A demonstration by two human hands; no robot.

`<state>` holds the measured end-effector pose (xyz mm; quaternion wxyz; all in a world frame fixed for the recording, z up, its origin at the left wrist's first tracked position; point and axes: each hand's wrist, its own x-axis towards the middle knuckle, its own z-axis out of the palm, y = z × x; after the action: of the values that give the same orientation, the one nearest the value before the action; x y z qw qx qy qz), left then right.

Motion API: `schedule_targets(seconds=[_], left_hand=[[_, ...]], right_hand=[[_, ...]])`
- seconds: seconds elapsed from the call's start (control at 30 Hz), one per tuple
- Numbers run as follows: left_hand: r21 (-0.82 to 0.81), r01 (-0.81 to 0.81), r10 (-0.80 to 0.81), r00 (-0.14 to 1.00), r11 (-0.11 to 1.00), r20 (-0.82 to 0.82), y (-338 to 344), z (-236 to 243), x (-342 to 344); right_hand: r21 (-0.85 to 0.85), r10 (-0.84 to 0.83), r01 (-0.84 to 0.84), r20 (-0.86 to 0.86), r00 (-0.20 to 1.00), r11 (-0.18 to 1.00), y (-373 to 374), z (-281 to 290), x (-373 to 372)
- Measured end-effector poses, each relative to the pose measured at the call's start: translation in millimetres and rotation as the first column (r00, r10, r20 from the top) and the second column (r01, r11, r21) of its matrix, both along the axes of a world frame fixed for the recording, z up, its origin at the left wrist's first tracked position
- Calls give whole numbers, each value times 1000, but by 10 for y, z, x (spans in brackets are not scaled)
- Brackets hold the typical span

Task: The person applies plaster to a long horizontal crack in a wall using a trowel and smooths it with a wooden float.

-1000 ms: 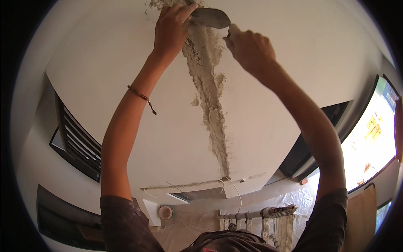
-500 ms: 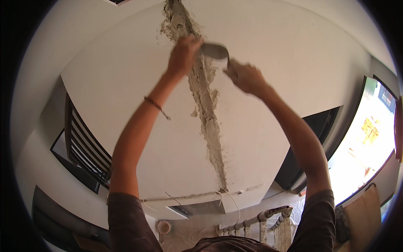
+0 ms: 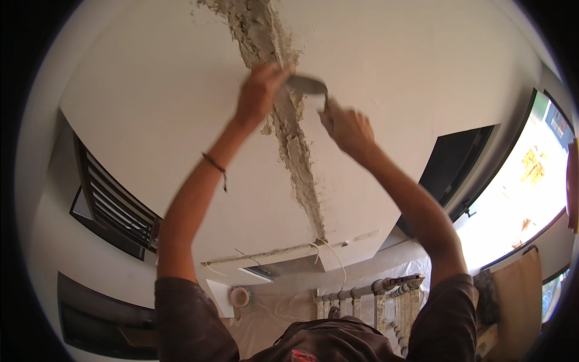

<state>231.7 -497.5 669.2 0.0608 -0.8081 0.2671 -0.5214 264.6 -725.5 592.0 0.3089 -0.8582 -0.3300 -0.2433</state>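
Observation:
A long groove filled with rough grey mortar [image 3: 298,160] runs down the pale wall in front of me. Across it lies a trowel, its dark grey blade [image 3: 309,84] nearly level. My right hand [image 3: 348,128] is closed round the trowel's handle, right of the groove. Over the groove, my left hand [image 3: 259,96] has its fingers closed at the far left end of the blade; motion blurs the fingertips, and they cover that end. Around both hands the mortar is uneven, with ragged edges.
Below the wall, a worn wooden ladder-like frame [image 3: 379,303] stands near plastic sheeting [image 3: 274,308] and a round bucket [image 3: 240,296]. Loose white cables [image 3: 342,265] hang at the groove's foot. Dark slatted railing [image 3: 117,196] is at left, a bright doorway [image 3: 512,193] at right.
Both hands and the trowel have moved a little down along the groove together. My view has tilted, so the wall's lower edge and the floor things sit higher in the picture.

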Motion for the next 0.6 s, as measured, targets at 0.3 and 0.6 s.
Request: schedule_targets(seconds=[0.3,0.6], left_hand=[[-114,-79,58,982,990,-180,-135,-570,-77],[-14,-31,30,997,999,-66,-238,-101,127]], right_hand=[[-187,17,-22,-29,999,982,-307,-365,151],[27,39,-37,-76,996,999,-165,-254,302]])
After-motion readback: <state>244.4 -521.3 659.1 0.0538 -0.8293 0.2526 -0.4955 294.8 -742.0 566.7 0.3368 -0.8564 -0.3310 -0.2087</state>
